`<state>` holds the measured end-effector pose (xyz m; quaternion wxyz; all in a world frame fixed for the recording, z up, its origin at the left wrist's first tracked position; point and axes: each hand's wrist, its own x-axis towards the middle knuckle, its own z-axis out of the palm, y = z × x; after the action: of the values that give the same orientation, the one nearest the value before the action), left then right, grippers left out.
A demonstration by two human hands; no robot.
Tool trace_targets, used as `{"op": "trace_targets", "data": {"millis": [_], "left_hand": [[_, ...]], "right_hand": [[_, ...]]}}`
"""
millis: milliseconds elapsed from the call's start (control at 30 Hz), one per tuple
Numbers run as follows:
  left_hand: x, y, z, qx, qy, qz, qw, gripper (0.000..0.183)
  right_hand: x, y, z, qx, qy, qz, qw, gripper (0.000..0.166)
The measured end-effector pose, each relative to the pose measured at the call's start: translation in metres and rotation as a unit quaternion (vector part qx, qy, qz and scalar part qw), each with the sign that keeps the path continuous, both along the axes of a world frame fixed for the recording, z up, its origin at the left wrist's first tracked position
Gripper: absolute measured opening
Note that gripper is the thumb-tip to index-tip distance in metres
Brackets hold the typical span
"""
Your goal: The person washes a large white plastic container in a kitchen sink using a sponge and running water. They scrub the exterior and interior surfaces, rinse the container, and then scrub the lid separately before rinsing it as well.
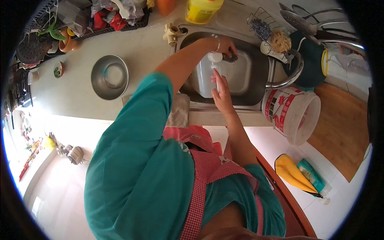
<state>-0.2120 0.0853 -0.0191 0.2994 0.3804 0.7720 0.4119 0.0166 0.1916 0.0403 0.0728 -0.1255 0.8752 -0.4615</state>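
Note:
A translucent white plastic container (pixel 205 80) with a round white part (pixel 215 57) at its far end is in the stainless steel sink (pixel 261 72). My left hand (pixel 228 48), with a bracelet at the wrist, reaches over its far end and grips a dark scouring pad (pixel 230 57). Against the container's right side is my right hand (pixel 221 91), its index finger stretched along it and its thumb and other fingers bent around a white edge or handle. The exact grip is partly hidden. A grey cloth (pixel 178 111) hangs over the counter's front edge.
Left of the sink are a steel bowl (pixel 109 77) and a small dish (pixel 59 70). The curved faucet (pixel 295 76) and a white bucket (pixel 289 115) stand at the right. Behind are a yellow container (pixel 202 10) and a wire basket (pixel 264 28) with scourers.

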Motion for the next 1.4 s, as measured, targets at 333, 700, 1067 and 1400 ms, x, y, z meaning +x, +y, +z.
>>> {"op": "trace_targets", "data": {"millis": [333, 700, 1067, 1400], "left_hand": [[0.058, -0.069, -0.001, 0.098, 0.076, 0.279, 0.952, 0.028], [0.148, -0.078, 0.021, 0.061, 0.168, 0.548, 0.817, 0.027], [0.202, -0.042, 0.037, 0.017, 0.209, 0.482, 0.85, 0.027], [0.194, -0.052, 0.043, 0.042, 0.165, 0.47, 0.866, 0.034]], "right_hand": [[0.002, -0.003, -0.007, 0.01, 0.005, -0.004, 1.0, 0.081], [-0.003, -0.009, -0.009, -0.025, 0.03, 0.004, 0.999, 0.083], [0.007, -0.005, -0.013, 0.019, 0.028, -0.016, 0.999, 0.087], [0.01, -0.006, -0.008, 0.015, 0.014, -0.022, 1.0, 0.087]]}}
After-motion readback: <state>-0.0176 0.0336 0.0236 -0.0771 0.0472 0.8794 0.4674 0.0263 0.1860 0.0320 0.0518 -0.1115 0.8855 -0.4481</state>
